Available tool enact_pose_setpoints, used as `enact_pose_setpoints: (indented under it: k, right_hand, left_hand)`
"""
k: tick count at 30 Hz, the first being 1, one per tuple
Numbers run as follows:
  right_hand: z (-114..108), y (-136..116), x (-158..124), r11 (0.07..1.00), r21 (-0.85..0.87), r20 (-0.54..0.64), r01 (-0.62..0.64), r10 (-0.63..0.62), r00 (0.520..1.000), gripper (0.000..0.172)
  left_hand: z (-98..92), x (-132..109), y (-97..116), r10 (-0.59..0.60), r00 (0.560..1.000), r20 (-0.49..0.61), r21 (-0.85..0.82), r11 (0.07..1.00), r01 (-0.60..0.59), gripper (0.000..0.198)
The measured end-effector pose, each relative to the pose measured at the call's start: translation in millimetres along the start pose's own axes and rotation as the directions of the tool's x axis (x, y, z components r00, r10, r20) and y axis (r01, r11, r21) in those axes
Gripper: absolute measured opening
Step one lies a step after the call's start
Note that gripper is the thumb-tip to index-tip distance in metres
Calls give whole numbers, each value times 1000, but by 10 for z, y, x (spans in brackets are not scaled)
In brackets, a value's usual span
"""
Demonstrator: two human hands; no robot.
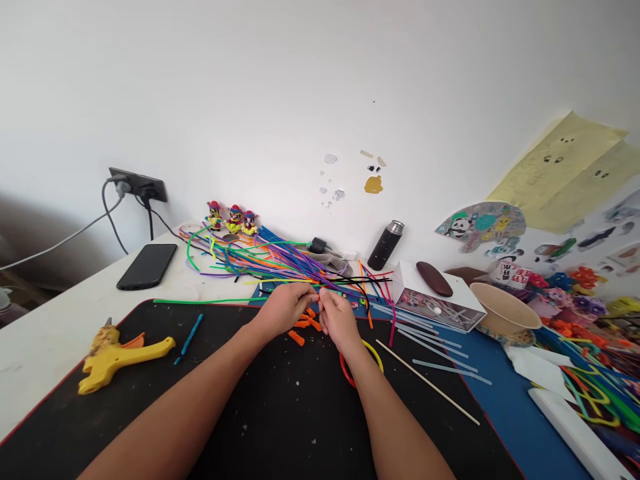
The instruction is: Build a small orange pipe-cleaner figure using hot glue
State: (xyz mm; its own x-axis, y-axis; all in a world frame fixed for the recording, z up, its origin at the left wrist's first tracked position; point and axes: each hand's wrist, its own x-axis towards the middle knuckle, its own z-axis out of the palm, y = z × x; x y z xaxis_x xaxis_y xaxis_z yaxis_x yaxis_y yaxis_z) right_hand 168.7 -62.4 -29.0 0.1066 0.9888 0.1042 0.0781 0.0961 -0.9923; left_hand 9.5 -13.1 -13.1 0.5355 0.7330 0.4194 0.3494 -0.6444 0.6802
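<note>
My left hand (286, 308) and my right hand (339, 320) meet over the far part of the black mat (280, 413), fingertips pinched together. Whatever lies between the fingers is too small and covered to make out. Just below them are several short orange pieces (297, 338), apparently bent fuzzy craft stems. Beneath my right forearm shows a curved red and yellow object (346, 371), mostly hidden. A long bunch of coloured craft stems (280, 257) stretches behind both hands.
At left lie a yellow glue gun (117, 360), a blue twisted stem (190, 339) and a phone (147, 267). To the right are a wooden stick (427, 381), translucent glue sticks (435, 343), a white box (450, 303), a black flask (386, 245) and a bowl (505, 307).
</note>
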Motion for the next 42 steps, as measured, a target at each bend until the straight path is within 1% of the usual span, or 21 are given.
enact_pose_setpoints:
  k: [3, 7, 13, 19, 25, 30, 33, 39, 42]
  right_hand:
    - [2, -4, -2, 1000, -18, 4, 2, -2, 1000, 54]
    - [8, -13, -2, 1000, 14, 17, -13, 13, 1000, 54]
    - [11, -34, -13, 1000, 4, 11, -19, 18, 1000, 55]
    - [11, -26, -6, 999, -30, 7, -15, 15, 1000, 57]
    - [19, -39, -2, 1000, -20, -6, -16, 16, 1000, 59]
    - [19, -73, -16, 1000, -17, 8, -12, 12, 1000, 59]
    - [18, -83, -16, 1000, -20, 3, -11, 11, 1000, 58]
    - [1, -78, 5, 997, 70, -11, -9, 10, 1000, 56]
    - [-17, -82, 18, 994, 109, -15, -3, 5, 1000, 55]
  left_hand:
    - [-4, -1, 0, 13, 1000, -12, 25, 1000, -13, 24]
    - [-1, -1, -10, 22, 1000, -21, 57, 998, -21, 23]
    - [2, 7, -12, 25, 1000, -7, 103, 994, -24, 25]
    - [-20, 13, 13, 23, 1000, 5, 116, 993, -23, 24]
    - [-19, 12, 11, 14, 1000, 10, 133, 991, -16, 25]
    - [-22, 3, 14, 26, 999, -19, 170, 985, -23, 25]
    - [-18, 0, 13, 40, 999, -29, 156, 987, -35, 25]
    - [25, 2, 28, 52, 996, -77, 95, 994, -45, 26]
    - [37, -5, 19, 114, 989, -92, 122, 987, -102, 25]
